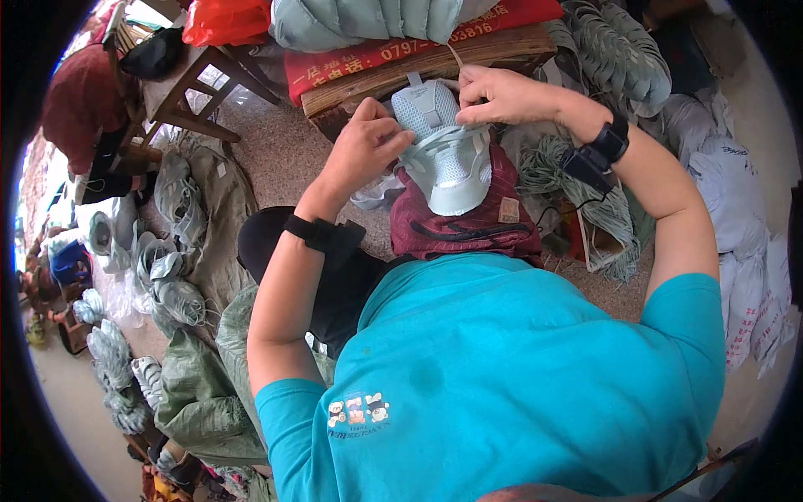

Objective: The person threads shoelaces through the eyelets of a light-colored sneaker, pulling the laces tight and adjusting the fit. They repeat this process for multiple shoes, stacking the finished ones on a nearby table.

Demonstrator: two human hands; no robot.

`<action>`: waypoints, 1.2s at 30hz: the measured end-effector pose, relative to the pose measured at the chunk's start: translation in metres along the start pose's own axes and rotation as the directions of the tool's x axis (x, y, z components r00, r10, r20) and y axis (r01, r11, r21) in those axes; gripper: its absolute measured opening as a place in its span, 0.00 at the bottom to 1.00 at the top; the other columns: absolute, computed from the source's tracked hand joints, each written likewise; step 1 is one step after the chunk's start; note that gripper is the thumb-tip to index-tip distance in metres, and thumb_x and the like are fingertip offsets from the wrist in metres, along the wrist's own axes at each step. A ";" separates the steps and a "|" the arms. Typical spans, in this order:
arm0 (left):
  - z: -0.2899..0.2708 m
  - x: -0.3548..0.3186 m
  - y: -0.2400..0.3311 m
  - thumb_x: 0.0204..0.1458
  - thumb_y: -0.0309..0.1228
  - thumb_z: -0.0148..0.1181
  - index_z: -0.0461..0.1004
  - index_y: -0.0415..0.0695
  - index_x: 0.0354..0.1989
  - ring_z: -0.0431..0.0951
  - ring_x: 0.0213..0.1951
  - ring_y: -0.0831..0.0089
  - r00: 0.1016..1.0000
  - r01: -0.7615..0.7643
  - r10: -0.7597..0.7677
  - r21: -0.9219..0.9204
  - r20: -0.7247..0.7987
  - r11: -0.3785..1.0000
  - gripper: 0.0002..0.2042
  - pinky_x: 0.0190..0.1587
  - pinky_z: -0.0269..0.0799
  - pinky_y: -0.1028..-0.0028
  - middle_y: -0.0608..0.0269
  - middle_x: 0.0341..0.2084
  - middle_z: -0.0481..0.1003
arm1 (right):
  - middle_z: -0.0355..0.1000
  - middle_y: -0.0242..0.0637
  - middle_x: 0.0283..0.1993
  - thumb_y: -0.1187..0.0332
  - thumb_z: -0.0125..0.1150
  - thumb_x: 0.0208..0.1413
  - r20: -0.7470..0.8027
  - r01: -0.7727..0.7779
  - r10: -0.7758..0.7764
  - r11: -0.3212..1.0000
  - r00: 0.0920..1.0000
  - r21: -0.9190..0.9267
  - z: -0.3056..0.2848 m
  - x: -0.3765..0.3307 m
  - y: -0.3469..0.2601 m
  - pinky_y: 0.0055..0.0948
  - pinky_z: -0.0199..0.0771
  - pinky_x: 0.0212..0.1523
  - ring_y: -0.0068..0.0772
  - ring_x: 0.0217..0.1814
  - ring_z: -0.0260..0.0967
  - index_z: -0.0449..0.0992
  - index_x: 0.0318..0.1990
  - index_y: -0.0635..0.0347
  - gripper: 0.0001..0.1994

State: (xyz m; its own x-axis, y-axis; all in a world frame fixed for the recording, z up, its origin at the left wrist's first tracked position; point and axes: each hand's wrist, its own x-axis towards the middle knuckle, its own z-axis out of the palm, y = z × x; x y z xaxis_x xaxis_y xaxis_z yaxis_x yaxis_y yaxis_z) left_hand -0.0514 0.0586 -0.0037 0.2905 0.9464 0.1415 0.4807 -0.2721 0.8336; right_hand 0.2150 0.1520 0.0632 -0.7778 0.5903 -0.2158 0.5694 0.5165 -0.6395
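Observation:
A pale mint shoe upper (pixel 456 180) with a mesh tongue (pixel 424 107) lies toe toward me on a maroon cloth (pixel 435 226) over my lap. Its far end is beside the edge of a wooden bench. My right hand (pixel 502 96) is closed in a pinch at the upper's right side, with a thin shoelace (pixel 454 55) running up from its fingers. At the left edge, my left hand (pixel 372 140) has curled fingers, thumb and forefinger together against the upper. What that pinch holds is too small to make out. Pale lacing crosses between the hands.
Stacked pale uppers (pixel 360 21) rest on a red printed cloth (pixel 335 67) over the wooden bench (pixel 393 77). Bundled pale laces (pixel 615 238) hang at right, near white sacks (pixel 736 201). A wooden stool (pixel 188 92), loose uppers (pixel 176 276) and a green sack (pixel 196 393) are at left.

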 end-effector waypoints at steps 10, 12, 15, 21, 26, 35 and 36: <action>0.057 -0.011 -0.002 0.57 0.32 0.66 0.73 0.39 0.23 0.63 0.43 0.75 0.839 0.078 -0.304 -0.453 -0.452 0.888 0.14 0.45 0.63 0.76 0.67 0.39 0.63 | 0.66 0.32 0.40 0.65 0.66 0.55 -0.216 -0.227 0.367 0.845 0.905 0.485 0.034 0.005 -0.017 0.27 0.67 0.44 0.27 0.42 0.66 0.79 0.27 0.63 0.10; 0.045 -0.012 0.014 0.57 0.35 0.66 0.74 0.39 0.22 0.63 0.45 0.76 0.835 0.111 -0.402 -0.600 -0.377 0.793 0.15 0.44 0.64 0.76 0.67 0.39 0.64 | 0.66 0.32 0.41 0.65 0.66 0.55 -0.237 -0.144 0.229 0.933 0.944 0.329 0.031 0.000 -0.017 0.27 0.68 0.45 0.28 0.43 0.66 0.78 0.30 0.62 0.09; 0.016 -0.015 0.047 0.60 0.36 0.63 0.76 0.39 0.26 0.63 0.45 0.78 0.902 0.024 -0.299 -0.657 -0.310 0.753 0.14 0.43 0.65 0.77 0.67 0.39 0.67 | 0.65 0.34 0.44 0.66 0.64 0.56 -0.200 0.008 -0.004 1.000 0.980 0.017 0.025 -0.015 -0.020 0.28 0.69 0.49 0.30 0.47 0.69 0.77 0.37 0.60 0.07; -0.029 -0.019 0.099 0.67 0.37 0.53 0.73 0.40 0.33 0.67 0.36 0.80 0.973 -0.151 -0.110 -0.916 -0.205 0.372 0.14 0.39 0.65 0.78 0.64 0.41 0.72 | 0.68 0.37 0.43 0.70 0.61 0.57 -0.131 0.121 -0.136 0.986 0.982 -0.115 0.018 -0.012 -0.014 0.29 0.71 0.47 0.32 0.45 0.70 0.77 0.38 0.62 0.06; -0.019 -0.026 0.056 0.69 0.43 0.49 0.70 0.45 0.32 0.61 0.23 0.84 0.912 0.013 -0.337 -0.806 -0.232 0.592 0.16 0.27 0.58 0.81 0.73 0.23 0.67 | 0.71 0.32 0.38 0.70 0.61 0.56 -0.045 0.018 -0.009 0.976 0.999 0.217 0.011 -0.008 -0.036 0.29 0.71 0.42 0.28 0.41 0.71 0.77 0.42 0.62 0.08; 0.040 -0.026 0.024 0.58 0.33 0.61 0.74 0.40 0.39 0.66 0.26 0.77 0.867 0.202 -0.370 -0.442 -0.335 0.874 0.09 0.31 0.66 0.72 0.65 0.26 0.68 | 0.66 0.41 0.33 0.73 0.63 0.50 -0.328 0.127 -0.367 0.810 0.871 -0.572 0.032 0.003 -0.042 0.40 0.73 0.40 0.47 0.39 0.71 0.76 0.34 0.60 0.04; 0.040 -0.026 0.024 0.58 0.31 0.61 0.74 0.40 0.39 0.65 0.26 0.78 0.876 0.171 -0.299 -0.334 -0.380 0.927 0.08 0.31 0.65 0.74 0.66 0.26 0.66 | 0.66 0.41 0.33 0.73 0.63 0.50 -0.328 0.122 -0.392 0.780 0.860 -0.613 0.036 0.004 -0.046 0.40 0.73 0.40 0.47 0.40 0.71 0.76 0.34 0.60 0.04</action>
State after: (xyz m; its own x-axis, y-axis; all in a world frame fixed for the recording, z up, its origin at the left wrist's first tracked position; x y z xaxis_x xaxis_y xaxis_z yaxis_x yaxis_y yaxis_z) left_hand -0.0142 0.0203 -0.0089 -0.2035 0.9760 0.0778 0.2191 -0.0320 0.9752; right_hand 0.1765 0.1082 0.0657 -0.8047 0.5082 0.3070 0.5126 0.8555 -0.0726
